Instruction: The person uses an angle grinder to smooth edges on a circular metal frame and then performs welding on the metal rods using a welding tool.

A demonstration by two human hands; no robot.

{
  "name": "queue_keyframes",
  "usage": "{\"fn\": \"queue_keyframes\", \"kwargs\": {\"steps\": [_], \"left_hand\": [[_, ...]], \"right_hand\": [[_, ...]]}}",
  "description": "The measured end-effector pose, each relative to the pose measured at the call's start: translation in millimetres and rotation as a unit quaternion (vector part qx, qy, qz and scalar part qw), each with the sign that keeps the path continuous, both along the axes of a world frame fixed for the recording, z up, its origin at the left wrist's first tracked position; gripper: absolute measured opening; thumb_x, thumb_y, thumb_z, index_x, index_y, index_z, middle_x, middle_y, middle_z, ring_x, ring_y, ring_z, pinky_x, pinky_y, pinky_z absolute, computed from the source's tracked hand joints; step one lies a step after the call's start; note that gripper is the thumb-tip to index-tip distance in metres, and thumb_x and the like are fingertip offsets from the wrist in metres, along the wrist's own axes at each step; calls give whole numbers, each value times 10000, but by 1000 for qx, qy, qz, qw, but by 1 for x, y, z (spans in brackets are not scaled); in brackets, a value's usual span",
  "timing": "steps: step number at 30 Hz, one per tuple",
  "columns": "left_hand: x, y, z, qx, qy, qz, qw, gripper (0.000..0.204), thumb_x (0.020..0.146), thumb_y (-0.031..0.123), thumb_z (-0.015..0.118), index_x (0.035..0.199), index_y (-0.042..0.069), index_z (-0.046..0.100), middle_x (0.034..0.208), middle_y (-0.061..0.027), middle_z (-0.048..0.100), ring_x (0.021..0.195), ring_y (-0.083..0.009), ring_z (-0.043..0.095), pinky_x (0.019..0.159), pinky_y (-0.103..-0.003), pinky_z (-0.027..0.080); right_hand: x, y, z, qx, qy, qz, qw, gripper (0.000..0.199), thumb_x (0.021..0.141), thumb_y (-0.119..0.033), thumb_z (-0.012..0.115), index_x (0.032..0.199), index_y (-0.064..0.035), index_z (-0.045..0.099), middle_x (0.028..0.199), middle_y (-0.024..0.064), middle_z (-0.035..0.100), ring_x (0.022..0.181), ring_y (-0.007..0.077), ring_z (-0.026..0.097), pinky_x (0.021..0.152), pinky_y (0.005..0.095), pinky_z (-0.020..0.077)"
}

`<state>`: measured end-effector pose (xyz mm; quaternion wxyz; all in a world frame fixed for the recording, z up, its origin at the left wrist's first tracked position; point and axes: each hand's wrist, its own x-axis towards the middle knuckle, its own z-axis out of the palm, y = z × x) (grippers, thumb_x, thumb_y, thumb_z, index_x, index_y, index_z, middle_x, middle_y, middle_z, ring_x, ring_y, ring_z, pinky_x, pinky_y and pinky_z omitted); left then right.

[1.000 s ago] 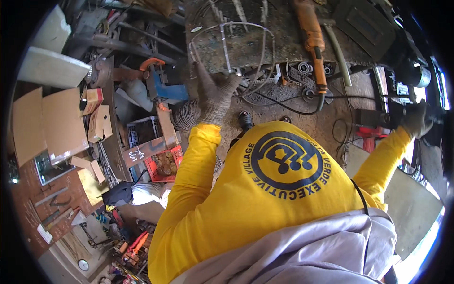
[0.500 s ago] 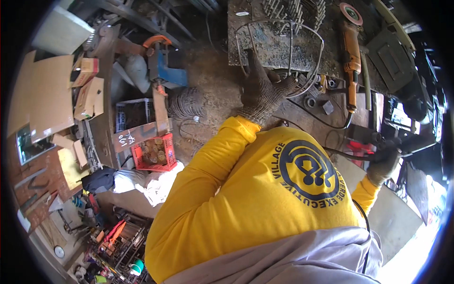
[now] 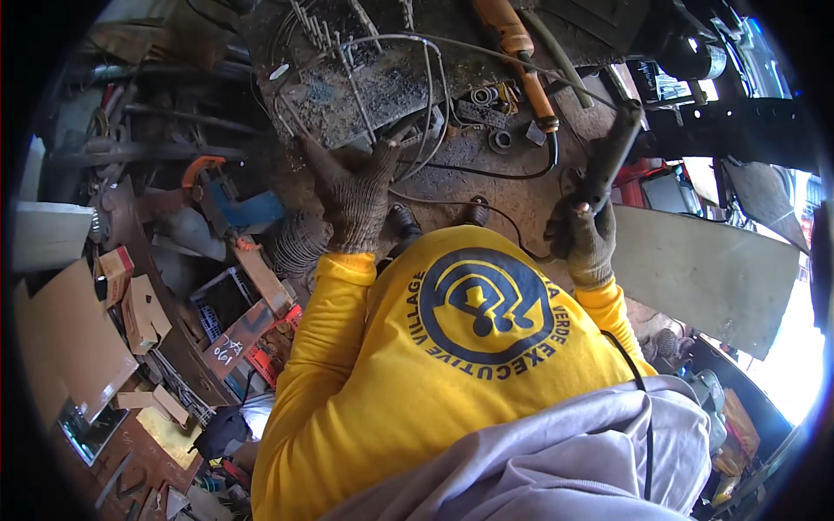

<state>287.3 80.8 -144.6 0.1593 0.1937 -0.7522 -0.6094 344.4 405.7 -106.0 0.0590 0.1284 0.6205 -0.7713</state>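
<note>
My left hand [image 3: 354, 187], in a dark knitted glove, grips the lower rods of a bent metal rod frame [image 3: 430, 78]. The frame stands up over the near edge of a dark, debris-covered worktable [image 3: 334, 117]. In my right hand [image 3: 589, 239], also gloved, is a dark welding electrode holder [image 3: 612, 152], its jaw end pointing away from me. A thin welding rod [image 3: 521, 61] runs from that jaw leftward to the top of the frame, where the two overlap; whether they touch I cannot tell. Part of my left fingers is hidden behind the rods.
An orange angle grinder [image 3: 524, 74] lies right of the frame, with its dark cord below it. Metal rings [image 3: 499, 140] and small blocks sit nearby. A pale board [image 3: 708, 273] leans at right. Coiled wire [image 3: 300, 247], a blue tool [image 3: 243, 208] and cardboard [image 3: 74, 326] are at left.
My right hand has come in from the far right with the electrode holder, now raised toward the frame. The view has shifted rightward; my left hand stays on the frame.
</note>
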Motion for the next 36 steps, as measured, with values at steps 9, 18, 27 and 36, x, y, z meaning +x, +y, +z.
{"fn": "queue_keyframes", "kwargs": {"steps": [9,18,27,36], "left_hand": [[9,-7,-6,-233,-6,3,972,1212,752,282,936,1619,-53,159,1527,-233,380,1297,-304,496,1080,-436,465],[4,10,11,-26,44,6,999,1027,788,94,890,1600,-11,270,1577,-172,389,1356,-252,491,1180,-394,390],[4,15,25,-38,-7,14,999,1068,784,140,902,1590,-68,234,1597,-223,339,1395,-291,454,1199,-411,366],[6,2,-3,-79,56,9,995,1149,773,162,919,1608,-70,164,1617,-215,302,1409,-279,429,1204,-407,356]], "right_hand": [[35,51,-8,55,-33,-48,997,664,993,-363,728,1451,41,468,868,67,667,623,143,641,565,254,520],[48,64,-19,30,-16,1,999,736,969,-414,759,1450,60,465,905,62,668,688,120,627,639,249,509],[45,64,-23,30,-51,4,998,756,955,-439,772,1438,63,479,911,60,665,680,115,619,631,248,503],[44,63,-22,38,-52,7,998,762,954,-447,772,1438,63,478,914,52,661,691,106,607,645,245,498]]}}
